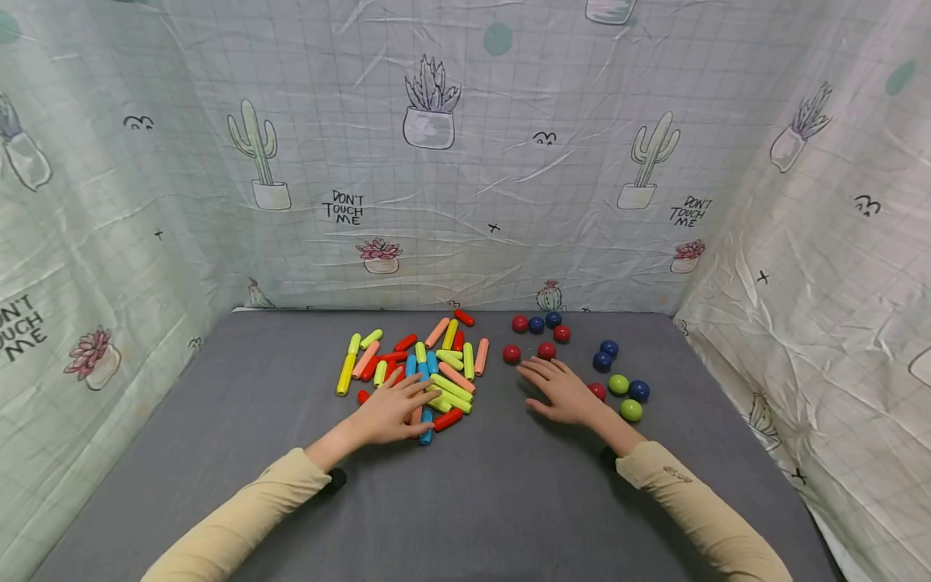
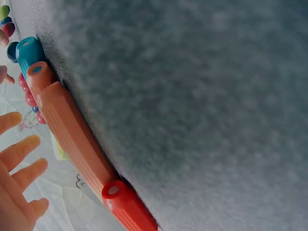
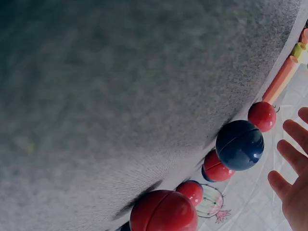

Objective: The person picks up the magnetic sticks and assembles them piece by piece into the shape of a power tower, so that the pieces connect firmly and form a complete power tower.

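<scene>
Head view: a grey table (image 1: 502,505) bears coloured sticks (image 1: 451,386) left of centre and glossy balls (image 1: 602,361) to the right.
Left hand (image 1: 393,411): fingers extended and spread over the near part of the sticks, gripping nothing; whether it touches any, I cannot tell.
Sticks: red, orange, yellow, green and blue, loosely gathered, many lying beyond the hand.
Right hand (image 1: 566,396): fingers extended, holding nothing, with a red ball (image 1: 547,351) just beyond its fingertips.
Balls: red and dark blue ones beyond and to the right of this hand, two green balls (image 1: 631,411) near its wrist.
Backdrop (image 1: 465,202): pale cloth printed with potted cacti.
</scene>
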Demonstrator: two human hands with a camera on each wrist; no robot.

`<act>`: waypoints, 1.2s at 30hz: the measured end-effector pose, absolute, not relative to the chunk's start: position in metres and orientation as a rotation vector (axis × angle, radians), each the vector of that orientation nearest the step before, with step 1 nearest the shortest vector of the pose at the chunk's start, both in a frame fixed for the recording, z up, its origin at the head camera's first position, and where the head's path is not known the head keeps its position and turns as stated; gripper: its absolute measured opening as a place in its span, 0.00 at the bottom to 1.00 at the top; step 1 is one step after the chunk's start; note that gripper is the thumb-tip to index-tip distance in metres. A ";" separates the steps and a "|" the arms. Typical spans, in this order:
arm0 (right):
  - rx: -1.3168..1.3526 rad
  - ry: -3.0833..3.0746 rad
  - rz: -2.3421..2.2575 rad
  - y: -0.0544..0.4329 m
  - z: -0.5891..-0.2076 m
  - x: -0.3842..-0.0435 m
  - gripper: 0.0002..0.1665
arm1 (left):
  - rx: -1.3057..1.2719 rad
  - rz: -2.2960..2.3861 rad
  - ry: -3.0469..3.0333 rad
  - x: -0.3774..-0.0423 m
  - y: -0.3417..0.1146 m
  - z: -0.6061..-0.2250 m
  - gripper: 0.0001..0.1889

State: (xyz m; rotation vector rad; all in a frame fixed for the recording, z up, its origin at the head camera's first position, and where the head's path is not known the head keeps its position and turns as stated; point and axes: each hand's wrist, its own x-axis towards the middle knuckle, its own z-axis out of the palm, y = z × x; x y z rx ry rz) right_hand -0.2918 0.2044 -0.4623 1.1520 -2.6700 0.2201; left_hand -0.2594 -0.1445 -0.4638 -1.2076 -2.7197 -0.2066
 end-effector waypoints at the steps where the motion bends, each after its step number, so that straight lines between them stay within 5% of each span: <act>1: 1.154 -2.668 0.224 0.204 -0.462 -0.292 0.33 | -1.218 -0.208 -2.707 -0.260 -0.144 -0.463 0.29; 36: 0.977 -2.640 0.136 0.179 -0.464 -0.334 0.26 | -1.314 0.145 -2.428 -0.252 -0.100 -0.465 0.08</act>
